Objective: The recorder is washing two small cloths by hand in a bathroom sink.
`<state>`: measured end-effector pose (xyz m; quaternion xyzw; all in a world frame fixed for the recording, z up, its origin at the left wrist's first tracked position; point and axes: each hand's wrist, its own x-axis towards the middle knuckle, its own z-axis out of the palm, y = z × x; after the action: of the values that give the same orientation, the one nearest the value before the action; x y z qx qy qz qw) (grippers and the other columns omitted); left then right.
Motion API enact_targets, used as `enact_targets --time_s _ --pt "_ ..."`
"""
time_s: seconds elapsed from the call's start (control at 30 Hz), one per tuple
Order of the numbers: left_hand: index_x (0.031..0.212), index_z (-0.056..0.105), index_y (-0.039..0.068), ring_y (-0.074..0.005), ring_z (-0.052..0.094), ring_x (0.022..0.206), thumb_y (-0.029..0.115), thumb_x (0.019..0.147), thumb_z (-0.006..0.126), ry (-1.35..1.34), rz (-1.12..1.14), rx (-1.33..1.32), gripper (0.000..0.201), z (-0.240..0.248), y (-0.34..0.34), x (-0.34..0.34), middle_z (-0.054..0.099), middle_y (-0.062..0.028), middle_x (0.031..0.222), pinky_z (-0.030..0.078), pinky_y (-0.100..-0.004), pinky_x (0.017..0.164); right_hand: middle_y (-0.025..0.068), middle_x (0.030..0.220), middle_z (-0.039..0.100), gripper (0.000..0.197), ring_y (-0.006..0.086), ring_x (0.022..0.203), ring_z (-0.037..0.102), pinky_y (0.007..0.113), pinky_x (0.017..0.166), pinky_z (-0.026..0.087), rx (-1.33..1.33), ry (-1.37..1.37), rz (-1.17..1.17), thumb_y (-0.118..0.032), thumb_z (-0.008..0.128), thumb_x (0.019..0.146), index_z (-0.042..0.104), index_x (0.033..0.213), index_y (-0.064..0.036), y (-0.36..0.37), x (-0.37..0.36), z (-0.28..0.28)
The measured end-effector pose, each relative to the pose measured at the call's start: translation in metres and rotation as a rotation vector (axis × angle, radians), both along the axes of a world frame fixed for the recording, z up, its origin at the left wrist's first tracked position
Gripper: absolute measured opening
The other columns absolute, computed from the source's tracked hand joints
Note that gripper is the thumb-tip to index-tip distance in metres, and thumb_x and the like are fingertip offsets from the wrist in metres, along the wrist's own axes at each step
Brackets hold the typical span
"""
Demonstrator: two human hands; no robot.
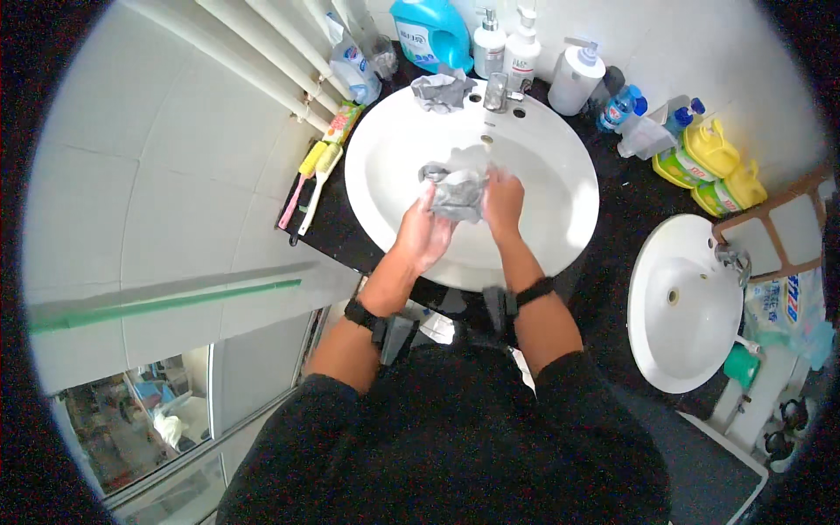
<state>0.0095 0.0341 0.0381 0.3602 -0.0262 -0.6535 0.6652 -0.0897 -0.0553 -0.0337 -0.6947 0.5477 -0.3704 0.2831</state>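
Note:
Over the white oval sink [560, 197], both hands grip a crumpled, wet-looking grey cloth [458, 198]. My left hand [425, 233] has it from the near left, thumb up along its edge. On the right side, my right hand [503, 203] is closed round the cloth's other end, slightly blurred by motion. Part of the cloth is bunched up at its far left, and its exact kind of item cannot be made out. Another grey cloth [442, 91] lies crumpled on the sink's far rim, left of the metal faucet [496, 93].
Behind the sink stand a blue detergent jug [430, 37], pump bottles [522, 52] and several more bottles, with yellow jugs [700, 157] at right. Two scrub brushes [318, 184] lie on the black counter at left, near white pipes. A smaller sink [649, 328] is at right.

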Motion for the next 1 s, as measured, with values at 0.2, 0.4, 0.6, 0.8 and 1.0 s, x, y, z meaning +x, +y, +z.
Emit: enact_targets --time_s 0.2,0.4,0.6,0.8,1.0 --pt "0.125 0.039 0.004 -0.019 0.046 0.111 0.034 0.095 0.033 -0.246 -0.203 0.108 0.043 -0.031 0.013 0.013 0.048 -0.0098 0.121 0.037 -0.034 0.096 0.0215 0.069 0.059 0.025 0.0379 0.067 0.059 0.047 0.062 0.043 -0.411 -0.284 0.366 -0.02 0.05 0.084 0.058 0.071 0.0004 0.061 0.032 0.062" --pt "0.121 0.042 0.004 -0.0238 0.048 0.111 0.029 0.095 0.034 0.036 -0.11 0.025 0.037 -0.012 0.002 -0.005 0.049 -0.0108 0.12 0.041 -0.0356 0.092 0.0247 0.073 0.059 0.029 0.0392 0.07 0.058 0.046 0.064 0.044 0.111 0.04 0.039 -0.024 0.047 0.084 0.058 0.074 0.001 -0.002 0.019 0.046" --pt "0.117 0.046 0.001 -0.0182 0.051 0.099 0.007 0.084 0.043 -0.815 -0.312 0.054 0.034 -0.021 0.008 0.001 0.053 -0.0097 0.109 0.04 -0.0311 0.089 0.0241 0.074 0.058 0.024 0.0394 0.07 0.056 0.043 0.064 0.044 -0.065 -0.306 0.319 -0.021 0.054 0.082 0.06 0.078 0.0015 0.031 0.024 0.064" --pt "0.103 0.054 -0.004 -0.0168 0.053 0.088 0.006 0.083 0.043 -1.143 -0.482 0.081 0.025 -0.015 0.015 0.005 0.059 -0.008 0.093 0.041 -0.0298 0.082 0.0251 0.072 0.057 0.025 0.0413 0.07 0.056 0.043 0.063 0.044 0.197 -0.02 0.112 -0.022 0.055 0.081 0.061 0.08 0.0027 0.001 0.012 0.037" --pt "0.103 0.054 -0.002 -0.0161 0.052 0.082 0.004 0.08 0.042 -1.106 -0.455 0.013 0.027 -0.005 0.021 0.01 0.058 -0.0069 0.089 0.042 -0.0307 0.077 0.0225 0.073 0.059 0.028 0.0395 0.071 0.058 0.04 0.066 0.046 -0.171 -0.214 0.416 -0.024 0.052 0.083 0.061 0.083 0.0029 0.032 0.019 0.048"
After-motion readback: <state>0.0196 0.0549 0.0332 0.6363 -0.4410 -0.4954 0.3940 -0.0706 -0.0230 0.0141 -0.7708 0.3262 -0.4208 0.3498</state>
